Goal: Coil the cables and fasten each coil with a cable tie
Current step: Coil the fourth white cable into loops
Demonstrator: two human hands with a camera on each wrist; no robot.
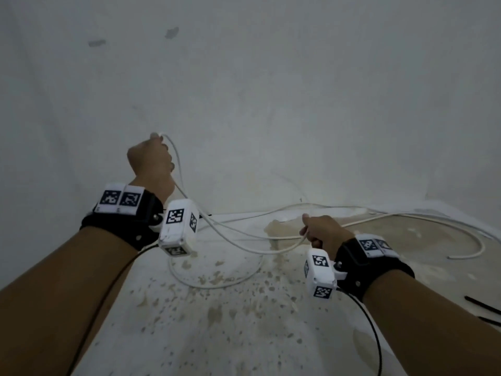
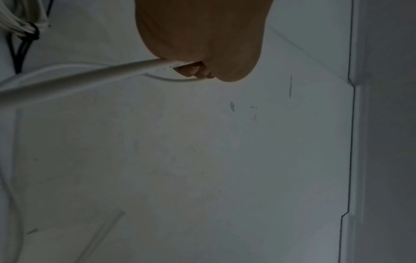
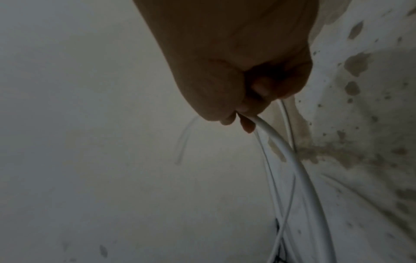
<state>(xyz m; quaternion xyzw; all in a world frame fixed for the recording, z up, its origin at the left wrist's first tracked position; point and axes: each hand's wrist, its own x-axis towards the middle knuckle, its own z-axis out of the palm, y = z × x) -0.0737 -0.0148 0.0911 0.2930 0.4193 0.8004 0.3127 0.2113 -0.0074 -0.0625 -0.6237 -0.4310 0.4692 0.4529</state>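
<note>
A long white cable (image 1: 244, 244) sprawls in loose loops over the stained white floor (image 1: 217, 321). My left hand (image 1: 153, 158) is raised in front of the wall and grips the cable (image 2: 90, 74) in a fist, strands hanging down from it. My right hand (image 1: 321, 230) is lower, near the floor, and pinches the same cable (image 3: 281, 142) between thumb and fingers. The cable sags between the two hands. A bundle of white cable bound by a black tie (image 2: 29, 30) shows at the top left of the left wrist view. Black cable ties (image 1: 485, 308) lie on the floor at the right edge.
A white wall (image 1: 271, 90) rises close behind the hands and meets the floor along a stained seam. More cable curves away over the floor to the right (image 1: 433, 221), ending in a free end (image 1: 455, 256). Brown stains speckle the floor.
</note>
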